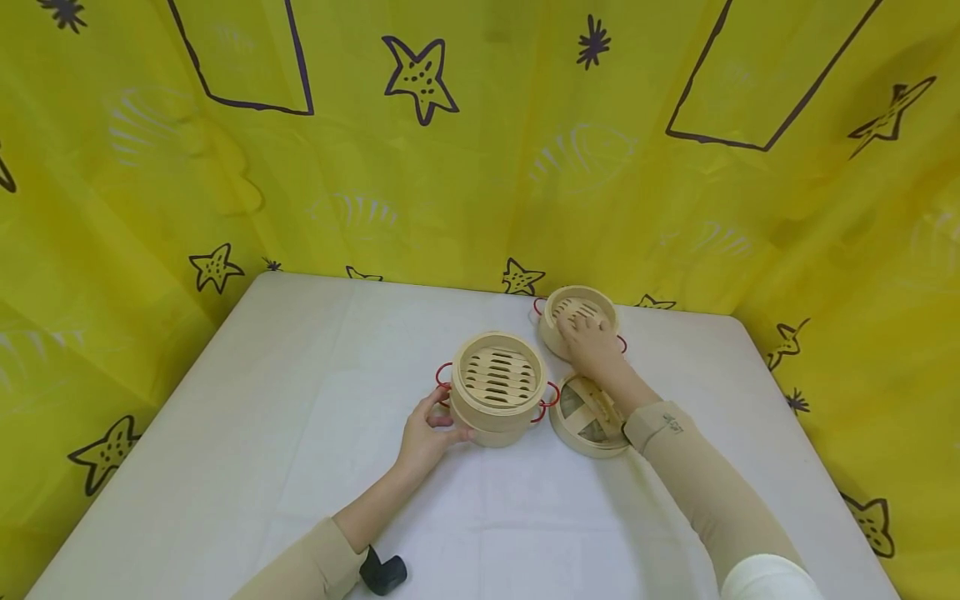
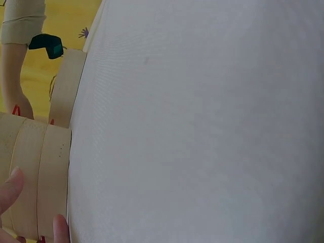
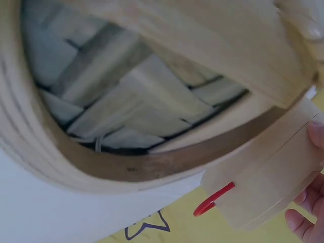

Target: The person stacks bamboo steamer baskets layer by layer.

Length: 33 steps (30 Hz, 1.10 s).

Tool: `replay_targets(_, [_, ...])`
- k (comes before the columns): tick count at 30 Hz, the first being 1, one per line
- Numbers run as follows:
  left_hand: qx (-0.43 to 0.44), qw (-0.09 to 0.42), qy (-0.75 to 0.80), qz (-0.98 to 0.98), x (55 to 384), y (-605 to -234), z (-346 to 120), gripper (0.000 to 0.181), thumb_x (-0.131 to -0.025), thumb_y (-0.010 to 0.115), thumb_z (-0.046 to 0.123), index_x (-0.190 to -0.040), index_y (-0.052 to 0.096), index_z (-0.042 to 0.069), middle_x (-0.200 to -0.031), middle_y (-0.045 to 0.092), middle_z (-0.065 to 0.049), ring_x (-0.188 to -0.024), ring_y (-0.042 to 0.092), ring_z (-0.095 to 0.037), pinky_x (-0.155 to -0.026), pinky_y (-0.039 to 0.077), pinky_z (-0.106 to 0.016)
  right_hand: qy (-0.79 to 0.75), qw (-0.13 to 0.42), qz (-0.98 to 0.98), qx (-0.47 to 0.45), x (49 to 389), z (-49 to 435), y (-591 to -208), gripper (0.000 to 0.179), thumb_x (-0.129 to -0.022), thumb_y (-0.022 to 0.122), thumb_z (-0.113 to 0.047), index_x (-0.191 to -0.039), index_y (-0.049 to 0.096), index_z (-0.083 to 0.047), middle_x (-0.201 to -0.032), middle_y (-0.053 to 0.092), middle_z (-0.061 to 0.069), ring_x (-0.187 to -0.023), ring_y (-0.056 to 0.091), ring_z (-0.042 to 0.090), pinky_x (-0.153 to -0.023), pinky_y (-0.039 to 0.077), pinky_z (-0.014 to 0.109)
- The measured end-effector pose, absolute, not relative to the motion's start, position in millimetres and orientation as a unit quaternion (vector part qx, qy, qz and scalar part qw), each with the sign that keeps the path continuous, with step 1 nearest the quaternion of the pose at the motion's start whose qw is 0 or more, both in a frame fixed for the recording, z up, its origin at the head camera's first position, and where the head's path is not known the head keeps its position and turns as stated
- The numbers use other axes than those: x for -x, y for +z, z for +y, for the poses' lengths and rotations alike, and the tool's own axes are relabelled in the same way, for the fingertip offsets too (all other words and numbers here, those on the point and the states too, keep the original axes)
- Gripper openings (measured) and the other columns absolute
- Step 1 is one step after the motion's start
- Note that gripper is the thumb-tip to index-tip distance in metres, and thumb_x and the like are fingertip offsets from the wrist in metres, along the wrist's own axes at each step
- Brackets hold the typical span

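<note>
A stack of round bamboo steamer baskets (image 1: 498,423) stands on the table, with a slatted floor and red loop handles. My left hand (image 1: 429,437) grips its left side, the thumb low on the front wall; two of its digits show at the edge of the left wrist view. Behind and to the right sits a single steamer basket (image 1: 555,337), also red-handled. My right hand (image 1: 596,346) grips its near rim, fingers reaching inside. Below my right forearm lies the woven steamer lid (image 1: 577,412), which fills much of the right wrist view.
A white cloth covers the table (image 1: 360,500). Its back edge meets a yellow curtain (image 1: 480,167) printed with stars and shells. The lid lies close against the stack's right side. A black wrist device (image 1: 384,575) hangs at my left cuff.
</note>
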State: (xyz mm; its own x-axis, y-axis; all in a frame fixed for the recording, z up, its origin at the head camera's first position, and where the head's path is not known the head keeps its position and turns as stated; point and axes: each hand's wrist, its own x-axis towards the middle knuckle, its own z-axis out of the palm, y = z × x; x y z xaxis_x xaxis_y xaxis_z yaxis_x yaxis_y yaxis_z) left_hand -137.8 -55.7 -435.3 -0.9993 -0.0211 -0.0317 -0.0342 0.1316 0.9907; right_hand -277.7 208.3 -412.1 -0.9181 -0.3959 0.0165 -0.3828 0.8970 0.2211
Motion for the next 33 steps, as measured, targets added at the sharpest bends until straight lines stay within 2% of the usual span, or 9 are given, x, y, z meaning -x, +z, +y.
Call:
replay_targets(4, [0.018, 0.005, 0.658, 0.753, 137.8, -435.3, -55.6, 0.073, -0.064, 0.078, -0.003, -0.130, 0.046, -0.004, -0.123, 0.049, -0.021, -0.094, 0.055, -0.041, -0.064, 0.046, -0.017, -0.106, 0.023, -0.974, -0.200, 275.6, 209.2, -404.0, 0.040, -0.094, 0.045, -0.012, -0.133, 0.035, -0.006, -0.122, 0.046, 0.023, -0.112, 0.044, 0.038, -0.086, 0.038, 0.052])
replay_targets(8, [0.019, 0.007, 0.657, 0.754, 137.9, -434.8, -55.7, 0.074, -0.065, 0.078, -0.003, -0.130, 0.045, -0.004, -0.124, 0.048, -0.021, -0.094, 0.054, -0.041, -0.064, 0.046, -0.016, -0.099, 0.041, -0.971, -0.212, 271.7, 209.4, -397.0, 0.041, -0.094, 0.047, -0.016, -0.133, 0.037, -0.007, -0.122, 0.047, 0.022, -0.112, 0.045, 0.038, -0.089, 0.037, 0.052])
replay_targets(16, [0.020, 0.012, 0.657, 0.754, 136.9, -432.0, -56.2, 0.073, -0.066, 0.077, -0.003, -0.131, 0.044, -0.004, -0.125, 0.047, -0.021, -0.096, 0.054, -0.041, -0.064, 0.045, -0.016, -0.085, 0.095, -0.961, -0.244, 261.3, 207.4, -386.2, 0.027, -0.094, 0.048, -0.014, -0.119, 0.040, -0.006, -0.105, 0.048, 0.020, -0.100, 0.048, 0.037, -0.078, 0.041, 0.049])
replay_targets(22, [0.020, 0.012, 0.652, 0.758, 137.2, -432.6, -56.4, 0.073, -0.066, 0.077, -0.002, -0.131, 0.044, -0.005, -0.124, 0.048, -0.021, -0.096, 0.054, -0.041, -0.065, 0.046, -0.018, -0.089, 0.151, -0.945, -0.277, 254.5, 203.7, -375.9, 0.031, -0.088, 0.058, -0.016, -0.114, 0.044, -0.005, -0.095, 0.050, 0.017, -0.091, 0.051, 0.035, -0.073, 0.043, 0.045])
replay_targets(28, [0.016, 0.008, 0.654, 0.756, 144.0, -451.4, -58.6, 0.076, -0.064, 0.079, -0.001, -0.131, 0.044, -0.003, -0.124, 0.048, -0.020, -0.094, 0.055, -0.039, -0.066, 0.049, -0.023, -0.094, 0.155, -0.941, -0.287, 250.3, 200.6, -366.7, 0.037, -0.086, 0.062, -0.016, -0.116, 0.044, -0.007, -0.096, 0.050, 0.016, -0.093, 0.050, 0.034, -0.076, 0.043, 0.044])
replay_targets(33, [0.018, 0.004, 0.648, 0.761, 150.7, -470.5, -59.2, 0.079, -0.062, 0.082, 0.006, -0.132, 0.045, 0.003, -0.126, 0.048, -0.015, -0.093, 0.056, -0.032, -0.068, 0.049, -0.023, -0.091, 0.158, -0.939, -0.293, 245.4, 197.4, -359.5, 0.035, -0.085, 0.064, -0.018, -0.111, 0.043, -0.009, -0.096, 0.049, 0.014, -0.091, 0.051, 0.034, -0.079, 0.043, 0.043])
